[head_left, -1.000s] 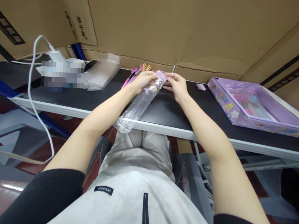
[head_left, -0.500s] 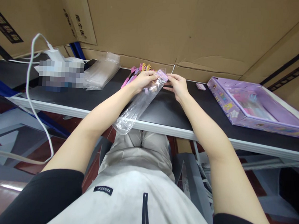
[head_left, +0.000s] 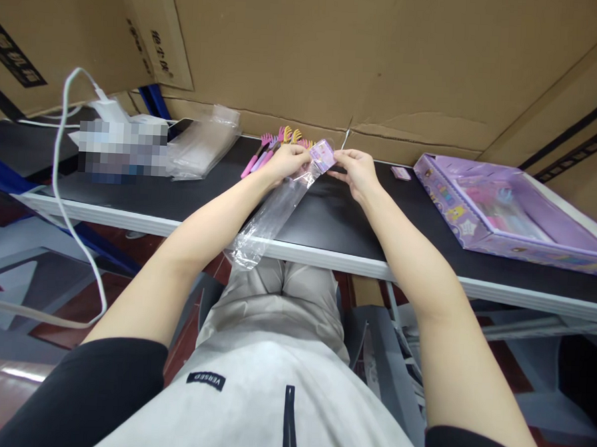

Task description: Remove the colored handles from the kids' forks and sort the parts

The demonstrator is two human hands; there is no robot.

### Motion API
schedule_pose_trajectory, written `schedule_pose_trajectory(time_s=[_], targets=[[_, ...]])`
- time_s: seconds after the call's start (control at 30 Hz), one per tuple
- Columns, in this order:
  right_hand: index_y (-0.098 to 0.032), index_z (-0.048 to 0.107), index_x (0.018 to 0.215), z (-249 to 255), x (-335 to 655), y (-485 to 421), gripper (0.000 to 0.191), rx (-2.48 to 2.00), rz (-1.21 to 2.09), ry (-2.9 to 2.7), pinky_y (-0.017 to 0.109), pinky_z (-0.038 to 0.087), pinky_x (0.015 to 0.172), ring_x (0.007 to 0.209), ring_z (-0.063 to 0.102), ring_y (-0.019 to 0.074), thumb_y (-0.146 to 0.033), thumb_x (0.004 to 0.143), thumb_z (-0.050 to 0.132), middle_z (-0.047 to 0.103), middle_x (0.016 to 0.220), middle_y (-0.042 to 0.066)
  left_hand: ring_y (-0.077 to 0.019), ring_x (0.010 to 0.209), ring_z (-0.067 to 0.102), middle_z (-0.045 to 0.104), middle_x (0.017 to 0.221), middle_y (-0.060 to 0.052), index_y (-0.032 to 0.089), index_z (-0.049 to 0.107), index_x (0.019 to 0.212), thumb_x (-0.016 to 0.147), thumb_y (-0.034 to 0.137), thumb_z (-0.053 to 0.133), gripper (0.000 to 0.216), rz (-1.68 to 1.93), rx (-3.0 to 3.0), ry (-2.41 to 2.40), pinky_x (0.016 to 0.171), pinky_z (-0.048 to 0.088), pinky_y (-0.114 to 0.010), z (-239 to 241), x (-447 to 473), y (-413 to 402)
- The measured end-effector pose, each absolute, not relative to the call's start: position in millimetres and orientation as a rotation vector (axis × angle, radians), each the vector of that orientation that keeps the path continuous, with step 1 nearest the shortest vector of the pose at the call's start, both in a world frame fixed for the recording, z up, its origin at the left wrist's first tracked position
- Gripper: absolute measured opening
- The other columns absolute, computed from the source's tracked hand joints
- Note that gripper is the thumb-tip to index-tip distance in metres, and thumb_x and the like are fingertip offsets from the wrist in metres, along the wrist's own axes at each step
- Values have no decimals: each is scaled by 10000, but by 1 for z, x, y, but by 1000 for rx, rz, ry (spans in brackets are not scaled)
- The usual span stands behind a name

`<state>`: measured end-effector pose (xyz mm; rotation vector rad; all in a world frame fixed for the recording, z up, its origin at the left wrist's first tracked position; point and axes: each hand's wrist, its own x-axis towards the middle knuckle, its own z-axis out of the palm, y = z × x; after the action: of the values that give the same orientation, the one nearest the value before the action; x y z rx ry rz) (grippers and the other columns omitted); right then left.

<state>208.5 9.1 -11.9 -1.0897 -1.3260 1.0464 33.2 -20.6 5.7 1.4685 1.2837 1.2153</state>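
Left hand (head_left: 287,164) and right hand (head_left: 360,174) pinch, fingertips closed, either side of a clear bag's (head_left: 281,212) top, where a purple card (head_left: 323,155) sits, its loose tail overhanging the table (head_left: 331,256) and possibly dragging everything crooked if one pinch slackens.

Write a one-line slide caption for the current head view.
Left hand and right hand hold a clear bag near its purple card, beside claw-ended sticks on a black tabletop.

Glossy plastic bag (head_left: 279,210) (crinkled), smooth dark tabletop (head_left: 339,215), matt cardboard (head_left: 307,50).
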Motion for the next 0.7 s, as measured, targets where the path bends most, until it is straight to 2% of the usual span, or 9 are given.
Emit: schedule_pose_trajectory(time_s=[0.23, 0.47, 0.6, 0.7], targets=[[-194, 570, 788, -11, 211, 16, 147, -1125, 1008, -1165, 384, 643, 938, 857, 651, 116, -83, 881, 595, 640, 796, -23, -54, 421, 406, 477, 482, 50, 160, 546, 567, 914, 34, 551, 369, 1100, 1543, 1383, 465, 256, -179, 7, 32, -25], [-224, 517, 934, 4, 258, 40, 154, -1238, 780, -731, 296, 649, 768, 716, 651, 83, -71, 921, 530, 617, 841, -47, -66, 417, 438, 501, 502, 30, 174, 522, 599, 959, 47, 554, 384, 1080, 1454, 1442, 465, 263, -202, 10, 30, -26], [-225, 460, 949, 11, 294, 40, 193, -1340, 675, -577, 204, 600, 629, 561, 556, 51, -34, 975, 439, 541, 795, -64, -62, 431, 426, 526, 563, 21, 164, 543, 629, 982, 62, 569, 368, 1118, 1366, 1405, 462, 254, -229, 10, 30, -24], [-211, 462, 1004, 10, 322, 41, 198, -1475, 590, -584, 175, 541, 610, 532, 524, 37, -30, 1028, 386, 513, 805, -58, -54, 437, 384, 493, 562, 29, 163, 530, 640, 977, 56, 558, 355, 1164, 1280, 1350, 465, 230, -229, 7, 29, -18]])
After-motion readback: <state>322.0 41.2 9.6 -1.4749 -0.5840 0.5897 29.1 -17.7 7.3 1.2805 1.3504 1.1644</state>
